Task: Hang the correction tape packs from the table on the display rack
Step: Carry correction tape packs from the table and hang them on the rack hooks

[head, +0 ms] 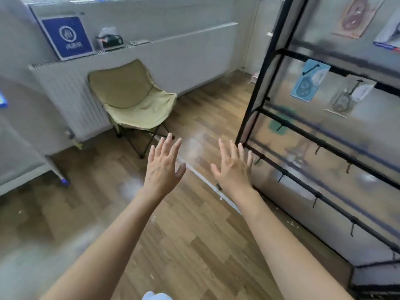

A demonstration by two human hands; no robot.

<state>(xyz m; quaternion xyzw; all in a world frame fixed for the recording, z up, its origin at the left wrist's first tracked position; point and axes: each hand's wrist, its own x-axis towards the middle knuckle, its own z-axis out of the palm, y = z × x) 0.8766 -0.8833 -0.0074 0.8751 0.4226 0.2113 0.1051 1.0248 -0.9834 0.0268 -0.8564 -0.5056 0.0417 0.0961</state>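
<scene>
Left hand (163,169) and right hand (234,169) held out above wooden floor (194,245), fingers straight and spread, holding nothing. At right, on display rack (255,100), blue correction tape pack (309,81) and grey pack (348,97) hanging from hooks, well apart from both hands.

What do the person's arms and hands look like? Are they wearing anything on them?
Both arms are bare, with no sleeves in sight. The left grip and the right grip are bare hands: no gloves, rings, watch or bracelets. The fingernails look short and plain, though the picture is a bit blurry.
</scene>
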